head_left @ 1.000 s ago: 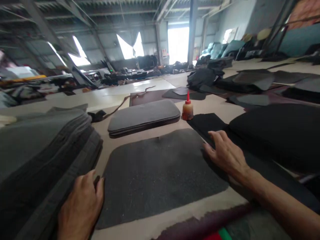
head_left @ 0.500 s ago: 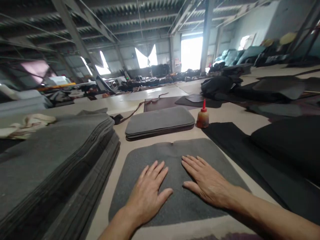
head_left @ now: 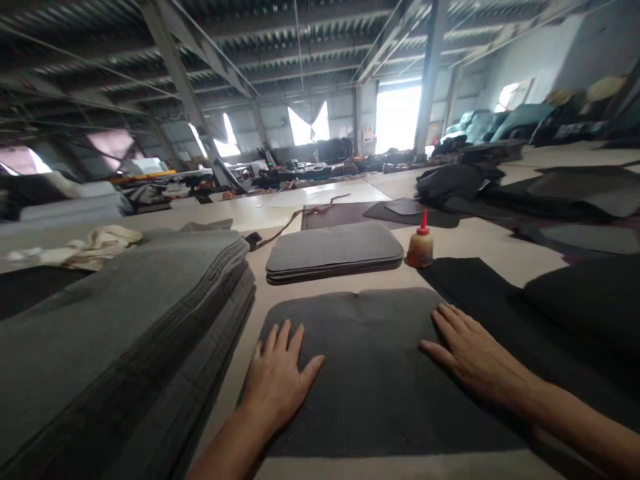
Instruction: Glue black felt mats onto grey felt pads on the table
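Note:
A dark grey felt panel (head_left: 370,360) with rounded corners lies flat on the table in front of me. My left hand (head_left: 277,377) rests palm down on its left part, fingers stretched out. Over on the panel's right edge lies my right hand (head_left: 475,357), also flat with its fingers spread. Neither hand holds anything.
A tall stack of grey felt sheets (head_left: 115,333) fills the left. A smaller stack of rounded grey panels (head_left: 333,250) lies beyond, with a red-capped glue bottle (head_left: 421,248) beside it. Black pieces (head_left: 575,300) lie to the right. More material covers the tables further back.
Both hands came to the middle of the panel, then slid apart: the left one to its left side, the right one to its right edge. The camera tilted upward.

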Available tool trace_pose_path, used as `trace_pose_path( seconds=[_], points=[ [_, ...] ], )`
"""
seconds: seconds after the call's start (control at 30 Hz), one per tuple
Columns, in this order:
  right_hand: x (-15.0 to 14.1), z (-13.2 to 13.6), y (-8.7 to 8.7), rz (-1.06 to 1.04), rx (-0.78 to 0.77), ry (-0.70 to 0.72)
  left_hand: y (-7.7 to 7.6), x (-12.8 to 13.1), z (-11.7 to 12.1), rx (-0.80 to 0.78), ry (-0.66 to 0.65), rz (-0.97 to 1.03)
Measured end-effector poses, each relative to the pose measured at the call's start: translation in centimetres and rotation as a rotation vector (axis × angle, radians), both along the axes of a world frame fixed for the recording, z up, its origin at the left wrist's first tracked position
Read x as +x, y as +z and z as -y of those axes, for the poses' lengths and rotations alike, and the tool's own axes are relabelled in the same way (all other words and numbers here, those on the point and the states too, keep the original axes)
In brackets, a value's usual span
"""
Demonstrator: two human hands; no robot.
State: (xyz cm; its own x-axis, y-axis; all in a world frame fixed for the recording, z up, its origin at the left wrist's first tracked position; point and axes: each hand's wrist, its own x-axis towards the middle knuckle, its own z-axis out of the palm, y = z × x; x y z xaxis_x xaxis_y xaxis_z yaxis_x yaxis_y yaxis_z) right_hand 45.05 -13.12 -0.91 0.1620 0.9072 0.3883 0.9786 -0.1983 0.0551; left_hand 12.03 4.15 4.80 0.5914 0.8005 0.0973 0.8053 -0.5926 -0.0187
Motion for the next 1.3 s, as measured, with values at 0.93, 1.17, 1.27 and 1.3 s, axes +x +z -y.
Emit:
trace_pose_path(
  seconds=[0.93, 1.17, 1.27, 1.3],
  points=[
    [-6.0, -11.5, 3.7, -0.348, -0.048, 0.381, -0.2, 9.4, -6.1, -0.196, -0.659, 0.287],
    [-6.1, -11.8, 3.3, -0.288, -0.076, 0.338, -0.8, 9.5, -5.9, -0.237, -0.592, 0.237],
    [-5.7, -11.9, 3.0, -0.341, -0.094, 0.303, -1.1, 9.4, -6.0, -0.206, -0.571, 0.29],
    [-5.4, -11.9, 2.9, -0.39, -0.086, 0.298, -1.1, 9.3, -6.0, -0.18, -0.586, 0.322]
  ],
)
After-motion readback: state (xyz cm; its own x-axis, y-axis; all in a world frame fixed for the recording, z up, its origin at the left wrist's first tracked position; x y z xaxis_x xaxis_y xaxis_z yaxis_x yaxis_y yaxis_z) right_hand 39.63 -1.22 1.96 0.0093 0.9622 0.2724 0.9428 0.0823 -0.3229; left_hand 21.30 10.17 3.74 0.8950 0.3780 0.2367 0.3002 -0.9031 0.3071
